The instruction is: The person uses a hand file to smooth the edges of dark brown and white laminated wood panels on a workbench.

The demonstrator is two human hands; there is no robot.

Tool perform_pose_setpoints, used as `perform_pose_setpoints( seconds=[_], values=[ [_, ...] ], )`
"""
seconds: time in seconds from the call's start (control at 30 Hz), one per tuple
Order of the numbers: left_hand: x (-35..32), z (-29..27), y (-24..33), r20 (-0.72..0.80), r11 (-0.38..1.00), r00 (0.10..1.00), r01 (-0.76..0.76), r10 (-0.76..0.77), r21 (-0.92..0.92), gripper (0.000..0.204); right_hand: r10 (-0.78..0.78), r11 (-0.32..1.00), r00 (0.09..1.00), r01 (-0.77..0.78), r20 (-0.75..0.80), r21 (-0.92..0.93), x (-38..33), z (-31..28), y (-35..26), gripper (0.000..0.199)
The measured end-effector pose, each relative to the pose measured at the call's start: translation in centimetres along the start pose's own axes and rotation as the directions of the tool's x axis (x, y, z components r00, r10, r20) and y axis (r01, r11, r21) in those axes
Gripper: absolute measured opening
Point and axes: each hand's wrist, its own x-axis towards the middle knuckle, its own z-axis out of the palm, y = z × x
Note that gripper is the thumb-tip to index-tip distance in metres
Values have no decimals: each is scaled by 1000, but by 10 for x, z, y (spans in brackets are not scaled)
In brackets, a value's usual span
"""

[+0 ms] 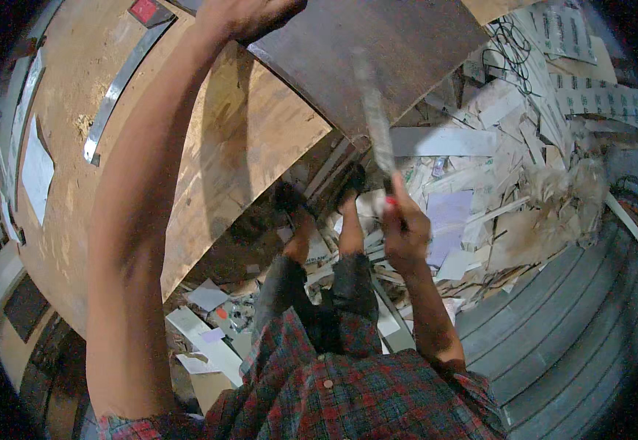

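My right hand (407, 233) is closed around the handle of a long, narrow-bladed tool (380, 125) with a bit of red at the grip. Its pale metal blade points away from me, over the near right corner of a dark brown board (377, 44), and is smeared by motion; I cannot tell its exact kind. My left hand (256, 18) rests at the left side of the dark board, cut off by the upper edge of the picture, with its fingers out of sight. The dark board lies on top of a large plywood sheet (267, 125).
A metal straightedge (124, 92) and a white sheet piece (37, 170) lie on the plywood at left. Offcuts and scraps (509, 213) cover the floor at right, near tangled black cable (508, 45). Grey ribbed panels (561, 330) lie at lower right. My feet stand below the boards' edge.
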Motion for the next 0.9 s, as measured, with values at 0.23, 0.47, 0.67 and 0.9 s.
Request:
perform_pose_setpoints(
  seconds=[0.23, 0.47, 0.67, 0.9],
  values=[
    [0, 1, -3, 7, 1000, 1000, 10, -10, -2, 71, 51, 999, 997, -52, -58, -14, 8, 4, 6, 50],
    [4, 2, -1, 13, 1000, 1000, -7, 7, 21, 72, -147, 989, 982, 142, -116, -48, 25, 24, -2, 52],
    [2, 0, 0, 15, 1000, 1000, -1, 1, 11, 72, 190, 975, 982, -187, -14, 124, -10, 4, 10, 54],
    [3, -6, -1, 56, 999, 997, 52, -52, 1, 75, -64, 985, 998, 66, 20, -157, 14, -2, -12, 43]
  ],
)
